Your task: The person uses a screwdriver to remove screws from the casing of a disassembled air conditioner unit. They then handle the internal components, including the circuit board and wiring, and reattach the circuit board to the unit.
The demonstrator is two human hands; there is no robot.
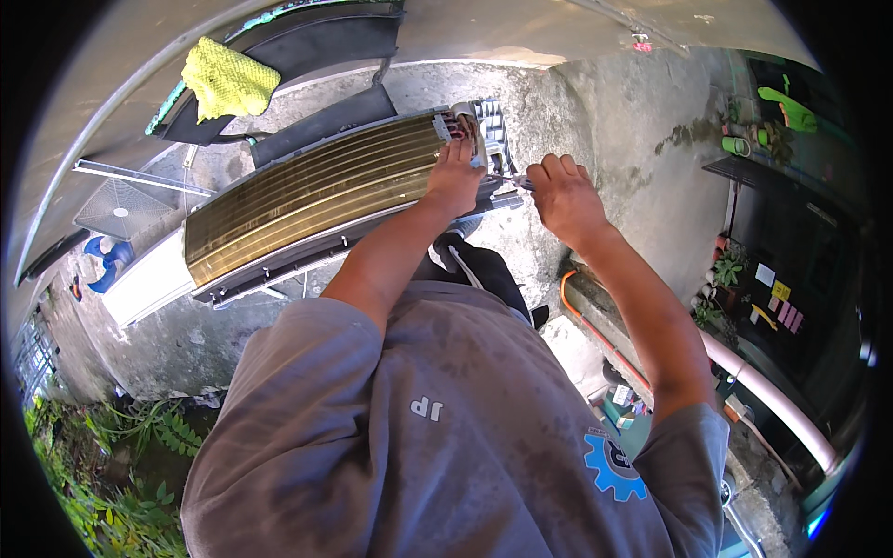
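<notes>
An air conditioner indoor unit (307,209) with its cover off lies slantwise in front of me, its long finned coil bare. My left hand (456,179) rests on the coil's right end with its fingers stretched out, just below the reddish copper pipe bends (462,126). Closed in a fist, my right hand (566,197) grips what looks like a screwdriver (523,182). Its thin shaft points left at the unit's right end. The tip is too small to make out, and most of the handle is hidden in my fingers.
A yellow-green cloth (231,82) hangs over a black chair (321,46) beyond the unit. A white panel (153,279), a blue fan blade (112,263) and a grey grille (123,210) lie at left. An orange hose (595,321) runs along a ledge at right. Plants (121,474) grow at lower left.
</notes>
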